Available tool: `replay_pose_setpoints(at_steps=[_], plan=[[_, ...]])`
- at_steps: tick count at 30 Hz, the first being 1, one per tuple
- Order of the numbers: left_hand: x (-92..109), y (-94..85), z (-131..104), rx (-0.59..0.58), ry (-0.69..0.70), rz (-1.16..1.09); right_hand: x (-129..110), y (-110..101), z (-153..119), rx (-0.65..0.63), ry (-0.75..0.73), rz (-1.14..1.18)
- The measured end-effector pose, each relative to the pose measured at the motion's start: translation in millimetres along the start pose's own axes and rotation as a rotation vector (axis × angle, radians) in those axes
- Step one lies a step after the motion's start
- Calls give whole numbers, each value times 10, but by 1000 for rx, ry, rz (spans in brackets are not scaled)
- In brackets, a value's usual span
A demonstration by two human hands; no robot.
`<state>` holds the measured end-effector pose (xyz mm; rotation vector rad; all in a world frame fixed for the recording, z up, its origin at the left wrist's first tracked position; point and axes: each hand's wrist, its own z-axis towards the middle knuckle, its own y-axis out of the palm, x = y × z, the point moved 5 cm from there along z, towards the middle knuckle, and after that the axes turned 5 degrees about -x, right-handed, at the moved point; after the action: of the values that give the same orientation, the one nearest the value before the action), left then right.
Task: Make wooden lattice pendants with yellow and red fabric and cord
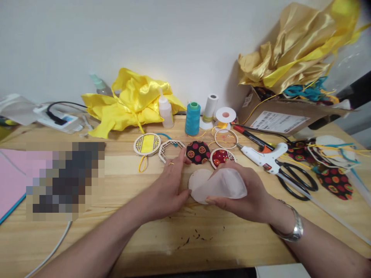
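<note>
My right hand (246, 193) is wrapped round a translucent white bottle (228, 184), tilted with its narrow end down over a round white disc (199, 179) on the table. At the disc's left edge rests my left hand (171, 185), fingers apart, its thumb by the rim. Beyond the hands lie an octagonal lattice frame (161, 153), a dark patterned fabric disc (198, 153) and a round frame with red fabric (222, 157). A round frame with yellow fabric (147, 144) sits further left.
Teal thread (193, 119), a small glue bottle (166, 111) and yellow cloth (130, 102) stand at the back. A white glue gun (263, 158), black scissors (298, 181) and a cardboard box (272, 112) are right. A blurred-out object (68, 177) lies left.
</note>
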<state>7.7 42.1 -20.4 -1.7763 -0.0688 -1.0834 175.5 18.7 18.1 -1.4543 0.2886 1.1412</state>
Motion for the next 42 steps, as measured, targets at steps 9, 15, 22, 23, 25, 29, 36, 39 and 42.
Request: replay_pose_setpoints(at_steps=[9,15,22,23,25,29,36,39,42], plan=[[-6,4,14,12,-12,6,-48,-41,-16,-12,-58,-44],[-7,2,6,14,-4,3,-75,-88,-24,-27,-59,-40],[-9,6,3,10,0,-5,-66,-165,-29,-10,-64,-80],[-9,7,1,9,-1,-4,-63,-179,-25,-20,-57,-80],[-13,8,-4,10,-4,2,-59,-213,-16,-26,-45,-77],[-20,14,-3,15,0,3,-51,-254,-5,7,-22,-69],[-19,13,2,22,11,-4,-58,-186,-11,-62,-43,-105],[-25,15,-9,20,1,-1,-42,-214,-16,-69,-23,-115],[-31,15,-7,18,-18,1,-37,-258,-16,-53,-19,-139]])
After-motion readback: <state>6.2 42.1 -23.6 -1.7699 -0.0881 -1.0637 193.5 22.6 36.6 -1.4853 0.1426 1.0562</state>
